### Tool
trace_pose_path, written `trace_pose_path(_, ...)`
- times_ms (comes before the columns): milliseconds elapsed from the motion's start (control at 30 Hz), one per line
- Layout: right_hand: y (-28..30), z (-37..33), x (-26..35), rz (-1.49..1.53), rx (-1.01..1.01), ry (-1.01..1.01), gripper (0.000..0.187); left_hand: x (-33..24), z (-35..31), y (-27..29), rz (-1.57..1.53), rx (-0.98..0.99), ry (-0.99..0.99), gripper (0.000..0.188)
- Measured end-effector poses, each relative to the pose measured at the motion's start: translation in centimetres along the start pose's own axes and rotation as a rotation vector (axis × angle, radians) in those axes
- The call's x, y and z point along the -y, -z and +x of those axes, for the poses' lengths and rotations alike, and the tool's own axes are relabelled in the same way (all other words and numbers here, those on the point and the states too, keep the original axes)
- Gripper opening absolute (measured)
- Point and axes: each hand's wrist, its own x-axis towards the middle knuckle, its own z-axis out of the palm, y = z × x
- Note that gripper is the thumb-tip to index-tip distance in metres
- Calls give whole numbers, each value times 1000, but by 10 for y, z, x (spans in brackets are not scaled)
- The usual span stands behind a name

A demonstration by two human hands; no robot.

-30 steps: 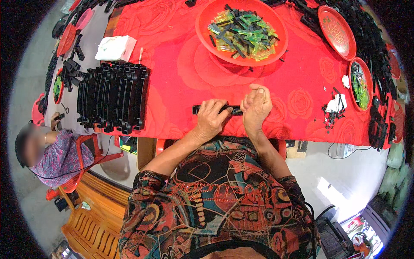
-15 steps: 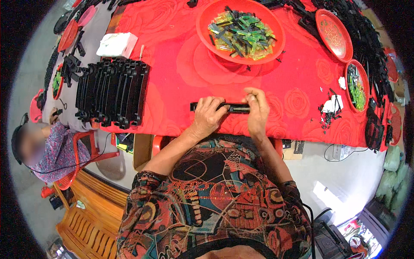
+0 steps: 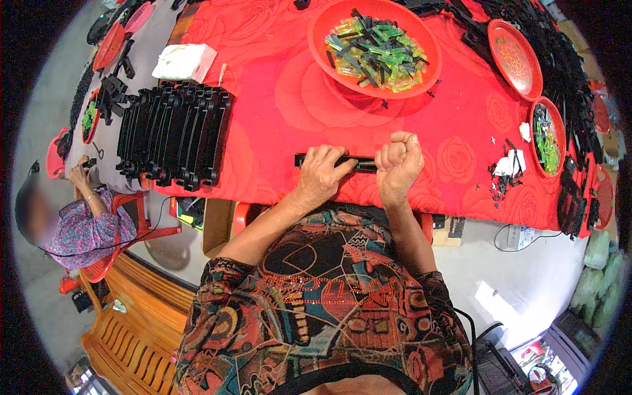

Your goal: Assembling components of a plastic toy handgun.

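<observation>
On the near side of the red-covered desk (image 3: pixel 263 135), the left hand (image 3: pixel 321 175) keeps its grip pinched; the right hand (image 3: pixel 400 168) curls tight, contents hidden. The pinched black bar (image 3: pixel 364 164) runs left to right, toward the right hand.

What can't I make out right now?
All in the head view:
Black strip, middle part: covered by the left grip.
Right grip, inside: hidden by its own curl.
Large red bowl, bottom: buried under heaped pieces.
Dark item by the co-worker's hand: too small to identify.
</observation>
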Motion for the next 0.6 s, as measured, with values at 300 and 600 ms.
trace_pose_path(300, -4, 0, -3, -96, -83, -15, 32, 2, -1, -2, -9, 5, 8, 23)
trace_pose_path(600, -2, 9, -12, -137, -155, -13, 35, 1, 1, -6, -13, -17, 16, 20)
